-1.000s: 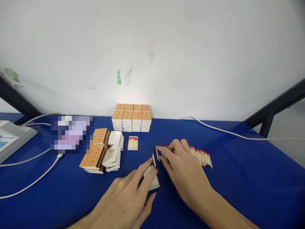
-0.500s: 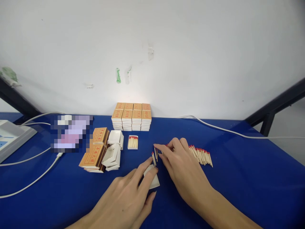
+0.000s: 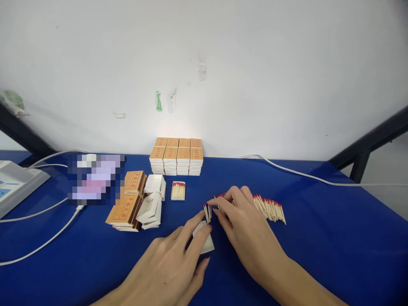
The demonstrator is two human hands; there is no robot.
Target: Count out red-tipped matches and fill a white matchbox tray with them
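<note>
Matches (image 3: 207, 212), three or four with red heads, lie bunched side by side on the blue table (image 3: 318, 238), just ahead of a small white tray (image 3: 205, 243). Right hand (image 3: 245, 229) lies flat and spread, grasping nothing, its forefinger tip touching the bunch from the right. Left hand (image 3: 172, 263) rests loose and open on the tray, forefinger and middle finger pressing its near half, forefinger tip just beside the bunch; it grips nothing. Beyond the right hand's knuckles a loose pile (image 3: 269, 209) of matches lies in a row, too many to count, partly hidden by the fingers. One filled tray (image 3: 178, 190), its matches packed red heads away, sits farther left. Beside it lies a heap of empty white trays (image 3: 153, 204), about five or six, tumbled on each other. Left of those are two leaning stacks of orange sleeves (image 3: 127, 199). At the wall stands a block of finished boxes (image 3: 176, 156), four across, two rows deep, about four high. One white cable (image 3: 302, 174) runs along the back right, two more (image 3: 41, 208) on the left, near a white device (image 3: 15, 182) at the edge.
</note>
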